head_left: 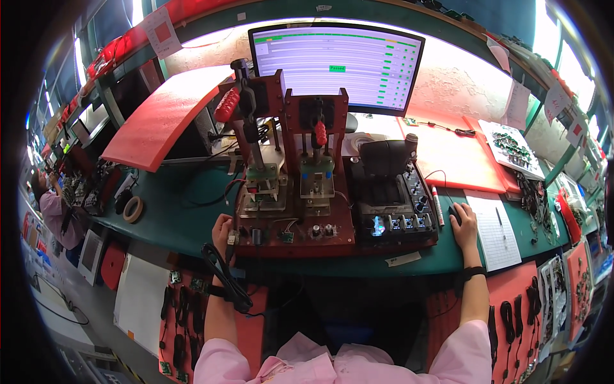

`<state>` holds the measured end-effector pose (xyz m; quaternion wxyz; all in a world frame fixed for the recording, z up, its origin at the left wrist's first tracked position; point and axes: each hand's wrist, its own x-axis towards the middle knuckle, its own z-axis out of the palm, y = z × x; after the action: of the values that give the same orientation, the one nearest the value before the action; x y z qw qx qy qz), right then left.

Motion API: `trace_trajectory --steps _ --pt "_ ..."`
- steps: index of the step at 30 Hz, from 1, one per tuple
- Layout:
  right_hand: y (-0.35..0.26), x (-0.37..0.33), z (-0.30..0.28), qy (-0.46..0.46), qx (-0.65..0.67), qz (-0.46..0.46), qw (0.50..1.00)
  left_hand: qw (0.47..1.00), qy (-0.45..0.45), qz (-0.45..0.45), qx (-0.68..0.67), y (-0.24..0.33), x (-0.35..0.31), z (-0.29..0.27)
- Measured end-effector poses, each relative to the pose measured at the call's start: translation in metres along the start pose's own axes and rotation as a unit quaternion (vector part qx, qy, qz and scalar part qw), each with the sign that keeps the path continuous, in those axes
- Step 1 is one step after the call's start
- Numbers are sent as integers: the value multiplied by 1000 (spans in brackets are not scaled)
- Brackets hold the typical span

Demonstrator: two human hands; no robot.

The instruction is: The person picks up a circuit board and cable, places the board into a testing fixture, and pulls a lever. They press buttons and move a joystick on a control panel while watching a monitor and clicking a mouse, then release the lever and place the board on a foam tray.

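At the left front edge of the red test fixture (300,248), my left hand (220,232) is closed on the plug end of a black cable (231,238). The cable's tied bundle (225,281) hangs over my left forearm. Its fingers partly hide the plug, and I cannot tell whether it sits in the fixture. Two clamps with red handles (320,133) rise from the fixture, with green circuit boards (262,173) beneath them. On the right, my right hand (465,224) is curled over a dark computer mouse (455,215), most of which it covers.
A monitor (339,70) stands behind the fixture. To its right are a black control box (390,205), a marker (437,206) and a paper sheet with a pen (495,230). A tape roll (133,209) lies left. Bundled cables rest on pink foam (518,288) near my lap.
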<state>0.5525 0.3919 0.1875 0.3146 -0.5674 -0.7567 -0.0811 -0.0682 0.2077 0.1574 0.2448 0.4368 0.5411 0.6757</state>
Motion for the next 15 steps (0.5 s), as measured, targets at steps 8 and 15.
trace_trajectory --steps 8,15 --pt "-2 0 -1 -1 -5 0 1000 1000 18 -3 -15 8 -3 6" --pt "0 -1 -1 8 -16 3 1000 999 15 -31 -41 16 -5 9"
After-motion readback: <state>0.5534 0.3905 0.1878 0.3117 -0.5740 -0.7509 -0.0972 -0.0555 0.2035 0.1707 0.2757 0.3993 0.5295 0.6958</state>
